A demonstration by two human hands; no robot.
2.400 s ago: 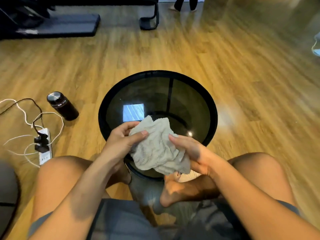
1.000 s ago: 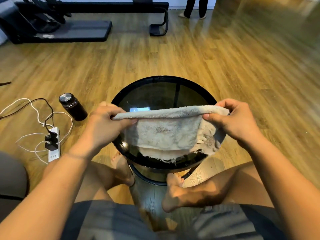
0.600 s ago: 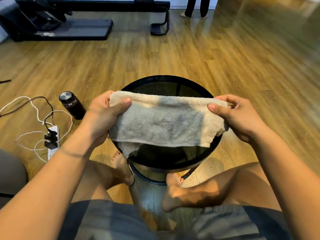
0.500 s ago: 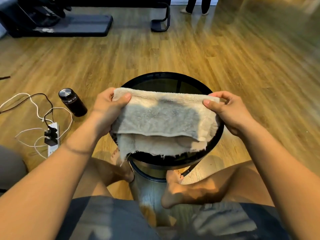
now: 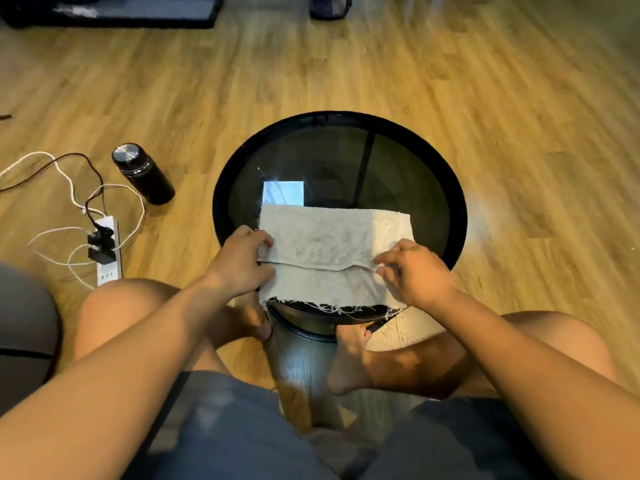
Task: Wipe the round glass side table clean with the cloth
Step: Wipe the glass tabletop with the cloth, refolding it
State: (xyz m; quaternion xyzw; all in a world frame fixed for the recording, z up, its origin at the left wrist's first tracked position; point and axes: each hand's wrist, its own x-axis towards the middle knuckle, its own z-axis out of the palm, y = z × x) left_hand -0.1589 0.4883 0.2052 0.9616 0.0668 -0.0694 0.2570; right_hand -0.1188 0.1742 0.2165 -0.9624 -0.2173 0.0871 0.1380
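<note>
Glass side table (image 5: pixel 429 188) bears folded cloth (image 5: pixel 332 237), its ends pinched by left hand (image 5: pixel 239 263) and right hand (image 5: pixel 415 271).

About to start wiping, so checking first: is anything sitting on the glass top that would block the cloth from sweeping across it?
Nothing visible does. The cloth lies folded on the near part of the glass table; the rest shows only reflections. The bottle and power strip are on the floor.
</note>
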